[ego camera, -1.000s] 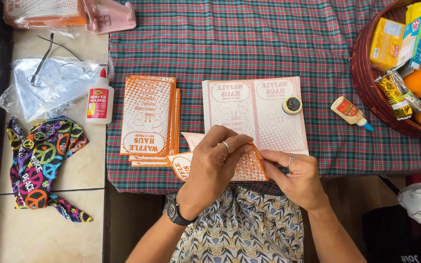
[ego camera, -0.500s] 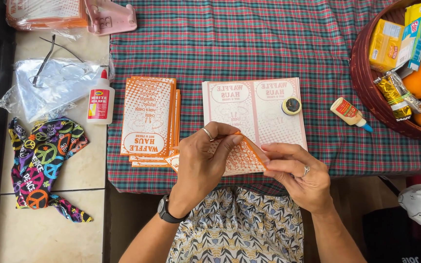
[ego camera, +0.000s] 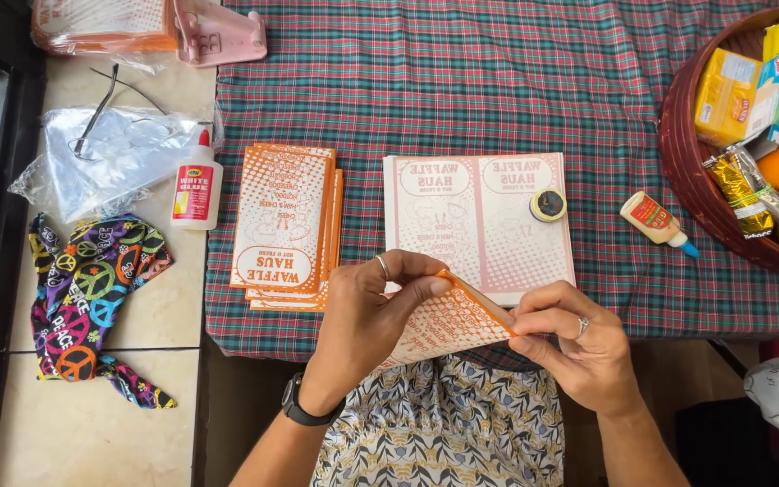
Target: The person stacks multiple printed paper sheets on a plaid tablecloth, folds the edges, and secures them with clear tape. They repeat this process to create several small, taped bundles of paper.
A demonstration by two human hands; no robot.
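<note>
Two hands work at the near edge of a surface draped with a red-and-green plaid cloth (ego camera: 516,81), beside a bare stone counter (ego camera: 92,397) at 9 o'clock and a dark window frame beyond that. The left hand (ego camera: 367,311) is closed on a folded paper bag (ego camera: 448,326), thumb and fingers pinching its upper corner, while the right hand (ego camera: 579,347) pinches the bag's right end between thumb and forefinger; the bag, orange-edged with orange print on white, is lifted just off the cloth at 6 o'clock, tilted up toward the right. Just beyond it at the centre lies a flat printed sheet (ego camera: 480,221), pale pink on white, with a small round tape roll (ego camera: 548,205) resting on its right part. At 10 o'clock from the hands sits a stack of orange-printed bags (ego camera: 286,221), fanned slightly. Left of that stack a white glue bottle (ego camera: 196,185) with a red cap stands on the counter, touching a crumpled clear plastic bag (ego camera: 110,158). A multicoloured patterned cloth (ego camera: 92,289) lies at 8 o'clock. At 3 o'clock a small glue bottle (ego camera: 655,221) lies on its side near a dark red basket (ego camera: 682,153) holding yellow boxes and oranges.
</note>
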